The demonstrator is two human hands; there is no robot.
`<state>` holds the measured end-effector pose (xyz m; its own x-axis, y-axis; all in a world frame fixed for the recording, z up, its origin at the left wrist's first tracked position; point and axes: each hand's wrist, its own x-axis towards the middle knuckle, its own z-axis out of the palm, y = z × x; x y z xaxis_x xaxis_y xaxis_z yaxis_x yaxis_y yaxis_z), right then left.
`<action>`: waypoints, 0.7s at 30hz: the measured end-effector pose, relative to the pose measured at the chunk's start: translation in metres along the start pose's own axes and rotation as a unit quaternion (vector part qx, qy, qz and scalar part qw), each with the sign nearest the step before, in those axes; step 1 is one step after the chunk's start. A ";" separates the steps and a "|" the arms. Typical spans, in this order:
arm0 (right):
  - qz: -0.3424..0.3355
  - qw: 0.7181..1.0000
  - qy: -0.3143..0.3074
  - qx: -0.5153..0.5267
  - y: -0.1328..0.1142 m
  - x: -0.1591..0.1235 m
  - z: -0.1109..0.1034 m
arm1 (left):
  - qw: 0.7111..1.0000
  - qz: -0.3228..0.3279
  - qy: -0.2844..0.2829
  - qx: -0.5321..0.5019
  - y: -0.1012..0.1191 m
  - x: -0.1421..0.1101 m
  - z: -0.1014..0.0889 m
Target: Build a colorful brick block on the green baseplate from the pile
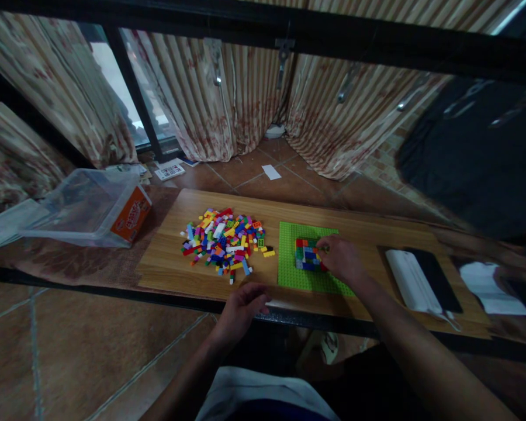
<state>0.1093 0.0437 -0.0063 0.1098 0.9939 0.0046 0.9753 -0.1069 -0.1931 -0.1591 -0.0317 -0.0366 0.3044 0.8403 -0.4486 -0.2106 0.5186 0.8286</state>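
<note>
A green studded baseplate (289, 275) lies on the wooden board, bearing a low square of coloured building bricks (309, 255) in red, orange, green, white and blue. Over the right side of this square is my right hand (342, 257), its fingers pinched on a small building brick whose colour is hard to make out. My left hand (245, 304) rests at the front edge of the board, palm partly turned inward, fingers loosely apart and holding nothing. Just beyond it spreads a heap of loose mixed bricks (223, 240), with a few strays between heap and baseplate.
A clear plastic bin (83, 216) with an orange label stands left of the wooden board (166, 257). At the right lie a white case (412, 280) and a dark flat object (438, 278). Farther right, another person's hand (515, 280) is near white paper (486, 286).
</note>
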 end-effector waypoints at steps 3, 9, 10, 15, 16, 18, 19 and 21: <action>0.055 0.997 0.034 0.051 0.007 -0.001 0.003 | 1.000 0.001 0.000 0.008 0.001 -0.002 0.000; 0.128 0.981 0.049 0.138 0.017 0.003 0.025 | 1.000 0.000 0.018 0.016 0.003 -0.007 -0.002; 0.133 0.980 0.051 0.140 0.018 0.005 0.028 | 1.000 0.001 0.026 0.018 0.004 -0.008 -0.003; 0.150 0.979 0.045 0.128 0.015 0.010 0.034 | 0.999 0.014 0.045 0.022 0.017 -0.018 -0.013; 0.149 0.980 0.045 0.128 0.014 0.010 0.035 | 0.998 0.014 0.048 0.025 0.021 -0.019 -0.015; 0.150 0.979 0.045 0.133 0.014 0.012 0.035 | 0.998 0.012 0.059 0.035 0.028 -0.023 -0.019; 0.155 0.977 0.044 0.137 0.014 0.013 0.035 | 0.997 0.013 0.065 0.040 0.032 -0.024 -0.021; 0.165 0.974 0.040 0.150 0.015 0.015 0.036 | 0.996 0.020 0.077 0.045 0.038 -0.027 -0.025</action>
<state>0.1189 0.0574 -0.0449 0.4340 0.9003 -0.0325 0.7858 -0.3959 -0.4752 -0.1982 -0.0307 -0.0007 0.1508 0.8778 -0.4546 -0.1326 0.4737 0.8707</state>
